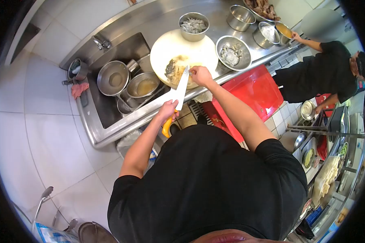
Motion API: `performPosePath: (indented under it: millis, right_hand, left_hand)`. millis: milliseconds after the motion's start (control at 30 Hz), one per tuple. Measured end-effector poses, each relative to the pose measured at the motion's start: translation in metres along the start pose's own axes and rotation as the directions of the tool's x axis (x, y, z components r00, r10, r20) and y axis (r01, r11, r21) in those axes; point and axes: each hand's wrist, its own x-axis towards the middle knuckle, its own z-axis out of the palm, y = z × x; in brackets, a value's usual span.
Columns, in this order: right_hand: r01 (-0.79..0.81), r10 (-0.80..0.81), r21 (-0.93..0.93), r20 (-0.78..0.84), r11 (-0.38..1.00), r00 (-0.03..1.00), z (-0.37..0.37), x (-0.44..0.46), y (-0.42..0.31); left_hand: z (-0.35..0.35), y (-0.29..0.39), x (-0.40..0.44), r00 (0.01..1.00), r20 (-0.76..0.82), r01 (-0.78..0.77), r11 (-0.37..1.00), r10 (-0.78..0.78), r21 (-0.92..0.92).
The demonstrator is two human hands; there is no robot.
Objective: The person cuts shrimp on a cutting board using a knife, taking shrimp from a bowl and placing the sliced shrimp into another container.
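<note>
My left hand (pixel 167 110) is closed around a knife (pixel 181 91) with a yellow handle, its broad blade pointing up and away from me. Close to the blade's tip, the fingers of my right hand (pixel 201 76) are pinched together; whatever is between them is too small to make out. Both hands are at the near edge of a round white cutting board (pixel 160 50). Brownish wet scraps (pixel 175 69) lie on the board left of the blade. A steel pot (pixel 194 35) of greyish pieces stands at the board's far edge, and a steel bowl (pixel 245 56) with similar pieces sits to its right.
At left, a sink (pixel 99 103) holds several steel pans. Further steel pots (pixel 240 19) line the counter's back. A red bin (pixel 251 97) stands below the counter. A co-worker (pixel 318 71) in black works at right, near a loaded shelf (pixel 330 170).
</note>
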Motion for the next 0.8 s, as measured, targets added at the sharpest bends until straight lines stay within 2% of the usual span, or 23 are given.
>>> performPosePath:
  millis: [133,200,433,500,533,600,633,700,800]
  right_hand:
    - [-0.045,0.049,0.097,-0.040,0.994,0.998,0.005,0.000,0.000]
    - [-0.232,0.244,0.249,-0.017,0.940,0.970,0.003,-0.001,-0.006]
    - [-0.374,0.369,0.421,0.097,0.827,0.924,0.028,0.009,0.011]
    - [-0.328,0.352,0.353,-0.005,0.876,0.936,0.037,0.011,0.018]
    - [-0.327,0.352,0.354,-0.006,0.876,0.936,0.031,0.008,0.013]
    - [-0.126,0.156,0.215,-0.127,0.968,0.980,0.015,-0.002,-0.002]
    - [-0.123,0.152,0.216,-0.124,0.969,0.981,0.011,0.000,0.000]
    - [0.168,-0.167,0.013,-0.045,0.986,0.985,0.006,0.002,0.017]
    - [0.168,-0.166,-0.046,0.036,0.985,0.985,-0.014,0.000,0.009]
  left_hand:
    - [0.002,-0.009,-0.014,1.000,0.000,0.008,1.000,-0.008,0.028]
    - [0.001,-0.010,-0.022,1.000,0.003,0.013,0.999,-0.013,0.036]
    - [-0.005,-0.023,-0.040,0.999,0.022,0.026,0.992,-0.029,0.124]
    - [-0.012,-0.027,-0.051,0.998,0.023,0.061,0.989,-0.065,0.131]
    - [-0.016,-0.026,-0.056,0.995,0.025,0.095,0.986,-0.099,0.138]
    - [-0.031,-0.026,-0.061,0.996,0.004,0.087,0.981,-0.089,0.172]
    - [-0.036,-0.026,-0.064,0.997,-0.017,0.083,0.975,-0.081,0.206]
    - [-0.040,-0.023,-0.066,0.996,-0.050,0.084,0.980,-0.076,0.182]
    - [-0.032,-0.008,-0.060,0.984,-0.177,0.018,0.978,0.020,0.210]
